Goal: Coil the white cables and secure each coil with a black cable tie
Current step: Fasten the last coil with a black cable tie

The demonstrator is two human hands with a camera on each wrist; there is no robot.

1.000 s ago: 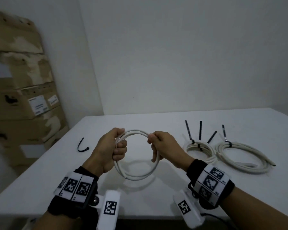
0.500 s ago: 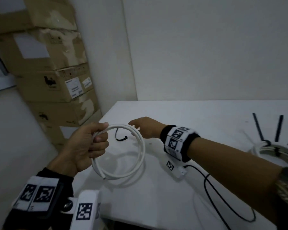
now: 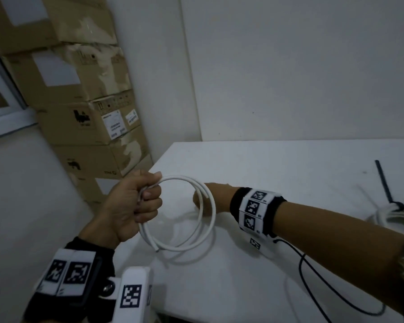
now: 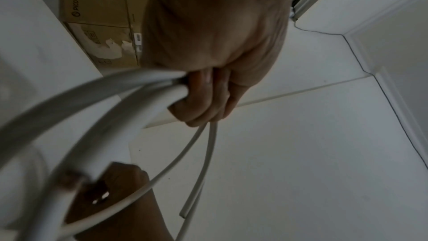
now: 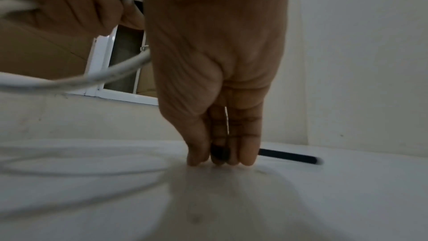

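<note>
My left hand (image 3: 135,206) grips a coil of white cable (image 3: 184,248) and holds it upright just above the white table (image 3: 289,164). One cut end of the cable hangs free at the coil's bottom. My right hand (image 3: 216,198) reaches behind the coil, fingertips down on the table. In the right wrist view this hand (image 5: 220,160) pinches a black cable tie (image 5: 289,155) between thumb and fingers, and the tie's tail lies on the table to the right. The left wrist view shows the cable strands (image 4: 129,116) passing through my curled fingers (image 4: 203,102).
Tied white coils (image 3: 397,213) with black tie tails (image 3: 383,180) lie at the table's right edge. Stacked cardboard boxes (image 3: 79,113) stand against the wall left of the table. A thin black wire (image 3: 317,283) trails from my right wrist across the table.
My right hand has let go of the coil and reached left, across behind it, down to the black tie. The left hand holds the coil alone. The head view has swung left.
</note>
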